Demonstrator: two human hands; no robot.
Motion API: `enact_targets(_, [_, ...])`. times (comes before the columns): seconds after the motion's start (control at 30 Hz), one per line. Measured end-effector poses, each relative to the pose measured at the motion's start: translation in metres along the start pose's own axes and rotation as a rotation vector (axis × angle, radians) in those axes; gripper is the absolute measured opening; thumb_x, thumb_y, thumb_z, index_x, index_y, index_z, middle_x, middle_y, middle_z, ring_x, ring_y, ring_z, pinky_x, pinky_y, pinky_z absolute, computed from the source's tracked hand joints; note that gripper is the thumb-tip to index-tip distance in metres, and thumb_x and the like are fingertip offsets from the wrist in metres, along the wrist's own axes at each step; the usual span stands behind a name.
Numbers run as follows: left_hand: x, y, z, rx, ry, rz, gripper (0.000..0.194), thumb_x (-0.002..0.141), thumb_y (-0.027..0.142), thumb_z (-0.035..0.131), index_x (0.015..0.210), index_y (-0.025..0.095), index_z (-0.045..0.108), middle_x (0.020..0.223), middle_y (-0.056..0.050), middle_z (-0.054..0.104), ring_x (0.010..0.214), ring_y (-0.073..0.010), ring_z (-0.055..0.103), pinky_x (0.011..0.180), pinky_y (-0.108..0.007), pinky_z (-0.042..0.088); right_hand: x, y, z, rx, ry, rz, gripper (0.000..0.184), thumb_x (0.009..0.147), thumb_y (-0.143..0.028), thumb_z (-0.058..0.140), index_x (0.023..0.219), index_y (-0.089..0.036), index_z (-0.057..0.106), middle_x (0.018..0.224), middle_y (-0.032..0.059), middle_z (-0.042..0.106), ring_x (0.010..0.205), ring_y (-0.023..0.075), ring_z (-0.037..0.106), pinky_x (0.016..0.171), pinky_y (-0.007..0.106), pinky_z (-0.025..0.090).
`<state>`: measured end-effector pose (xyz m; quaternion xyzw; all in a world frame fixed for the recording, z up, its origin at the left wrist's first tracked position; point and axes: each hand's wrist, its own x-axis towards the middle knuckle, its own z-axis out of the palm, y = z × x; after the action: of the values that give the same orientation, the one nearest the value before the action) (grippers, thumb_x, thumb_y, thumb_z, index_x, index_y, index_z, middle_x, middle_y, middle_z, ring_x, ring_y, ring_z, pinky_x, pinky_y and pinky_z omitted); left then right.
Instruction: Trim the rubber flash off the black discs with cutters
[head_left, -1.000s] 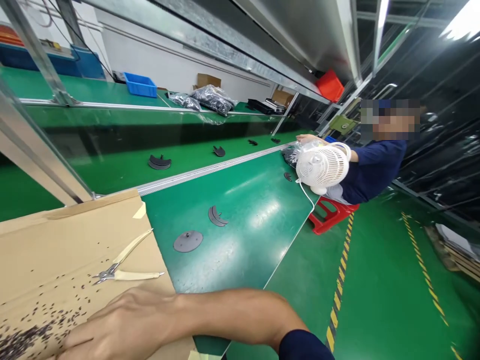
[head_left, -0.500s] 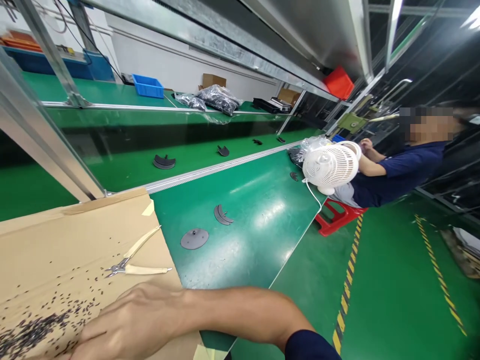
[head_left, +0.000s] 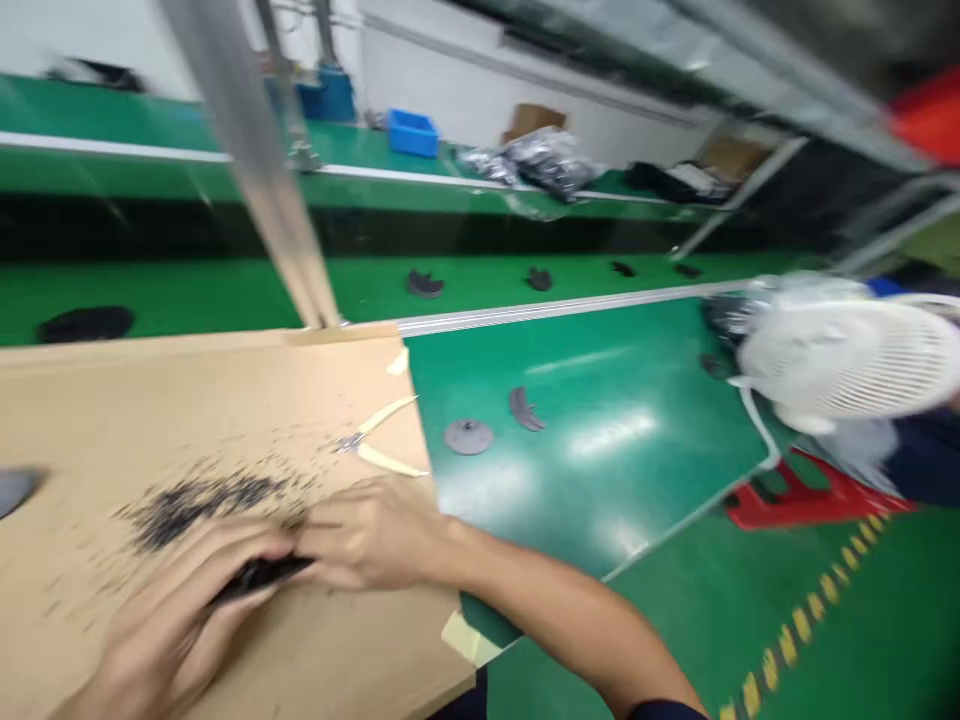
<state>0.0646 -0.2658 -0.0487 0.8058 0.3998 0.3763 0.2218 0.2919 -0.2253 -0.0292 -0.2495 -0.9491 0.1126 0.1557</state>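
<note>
Both my hands meet over a brown cardboard sheet (head_left: 187, 400) on the green bench. My left hand (head_left: 165, 620) and my right hand (head_left: 375, 545) are closed round a thin dark part (head_left: 262, 572) held between them; the picture is smeared by motion. A heap of small dark bits (head_left: 202, 497) lies on the cardboard just beyond my fingers. Cream-handled pliers (head_left: 379, 440) lie near the cardboard's right edge.
A grey disc (head_left: 468, 437) and a curved dark part (head_left: 525, 408) lie on the green table right of the cardboard. A white fan (head_left: 855, 370) stands at the table's right end above a red stool (head_left: 810, 500). Several dark parts sit on the conveyor behind.
The view has swung left and down. My left hand has come into sight, and both hands now hold a dark part over the cardboard. The seated person has left the view.
</note>
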Motion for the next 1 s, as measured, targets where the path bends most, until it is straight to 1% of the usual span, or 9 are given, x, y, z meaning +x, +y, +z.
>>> enact_targets(0.07, [0.011, 0.015, -0.003, -0.036, 0.043, 0.064, 0.022, 0.09, 0.015, 0.06, 0.107, 0.026, 0.069, 0.096, -0.005, 0.074, 0.086, -0.0219, 0.07, 0.077, -0.033, 0.057, 0.0, 0.003, 0.0, 0.052, 0.049, -0.037, 0.031, 0.106, -0.038, 0.044, 0.101, -0.017, 0.067, 0.088, 0.0013, 0.069, 0.077, 0.0118, 0.064, 0.069, 0.024, 0.05])
enact_targets(0.17, [0.027, 0.02, -0.004, -0.006, 0.028, 0.106, 0.008, 0.095, 0.021, 0.061, 0.101, 0.018, 0.066, 0.091, -0.007, 0.072, 0.085, -0.0181, 0.067, 0.08, -0.029, 0.055, 0.004, 0.01, 0.0, 0.203, 0.121, -0.062, 0.022, 0.105, -0.026, 0.048, 0.103, -0.014, 0.065, 0.09, 0.0051, 0.069, 0.084, 0.0153, 0.066, 0.078, 0.027, 0.052])
enact_targets(0.33, [0.033, 0.013, -0.003, -0.044, 0.075, 0.154, 0.012, 0.099, 0.022, 0.056, 0.097, 0.013, 0.065, 0.086, -0.008, 0.07, 0.081, -0.0165, 0.065, 0.077, -0.031, 0.054, 0.011, 0.017, -0.004, 0.266, 0.106, -0.07, 0.025, 0.105, -0.025, 0.043, 0.1, -0.016, 0.066, 0.088, 0.0071, 0.07, 0.077, 0.0182, 0.065, 0.071, 0.031, 0.052])
enact_targets(0.57, [0.032, 0.006, 0.0, -0.091, 0.133, 0.153, 0.026, 0.099, 0.034, 0.06, 0.116, 0.015, 0.065, 0.099, -0.01, 0.071, 0.089, -0.0176, 0.067, 0.079, -0.033, 0.056, 0.013, 0.018, -0.007, 0.317, 0.115, -0.026, 0.028, 0.106, -0.029, 0.045, 0.098, -0.016, 0.068, 0.087, 0.0077, 0.07, 0.078, 0.0171, 0.065, 0.068, 0.029, 0.051])
enact_targets(0.7, [0.031, 0.004, 0.002, -0.043, 0.154, 0.142, 0.022, 0.099, 0.024, 0.058, 0.117, 0.014, 0.065, 0.1, -0.01, 0.071, 0.091, -0.017, 0.066, 0.078, -0.031, 0.056, 0.018, 0.025, -0.018, 0.366, 0.097, -0.003, 0.023, 0.102, -0.036, 0.055, 0.11, -0.019, 0.067, 0.101, 0.0089, 0.071, 0.093, 0.0211, 0.067, 0.079, 0.034, 0.055])
enact_targets(0.77, [0.031, 0.003, 0.001, -0.002, 0.196, 0.103, 0.02, 0.097, 0.022, 0.062, 0.115, 0.015, 0.066, 0.098, -0.008, 0.071, 0.088, -0.0162, 0.065, 0.077, -0.03, 0.055, 0.019, 0.034, -0.027, 0.277, 0.082, 0.041, 0.038, 0.095, -0.044, 0.065, 0.125, -0.023, 0.062, 0.119, 0.012, 0.067, 0.112, 0.0279, 0.062, 0.091, 0.044, 0.055])
enact_targets(0.87, [0.033, 0.001, -0.001, 0.022, 0.262, 0.038, 0.019, 0.096, 0.023, 0.065, 0.112, 0.015, 0.066, 0.095, -0.007, 0.072, 0.085, -0.0151, 0.065, 0.076, -0.029, 0.054, 0.015, 0.053, -0.036, -0.014, 0.028, 0.183, 0.057, 0.09, -0.049, 0.068, 0.138, -0.022, 0.054, 0.139, 0.0184, 0.054, 0.132, 0.0392, 0.049, 0.101, 0.056, 0.049])
enact_targets(0.93, [0.034, 0.001, -0.003, 0.024, 0.294, 0.008, 0.018, 0.096, 0.024, 0.063, 0.111, 0.015, 0.066, 0.092, -0.006, 0.072, 0.084, -0.0149, 0.065, 0.075, -0.029, 0.055, 0.01, 0.066, -0.038, -0.164, 0.016, 0.261, 0.061, 0.091, -0.053, 0.064, 0.141, -0.02, 0.05, 0.138, 0.02, 0.053, 0.132, 0.0435, 0.045, 0.1, 0.06, 0.046])
enact_targets(1.0, [0.034, 0.0, -0.004, 0.024, 0.316, -0.02, 0.017, 0.097, 0.026, 0.063, 0.109, 0.014, 0.065, 0.092, -0.006, 0.072, 0.083, -0.0147, 0.065, 0.075, -0.029, 0.055, 0.005, 0.075, -0.036, -0.226, -0.012, 0.308, 0.058, 0.095, -0.054, 0.057, 0.14, -0.018, 0.051, 0.131, 0.0203, 0.056, 0.126, 0.0435, 0.05, 0.095, 0.059, 0.048])
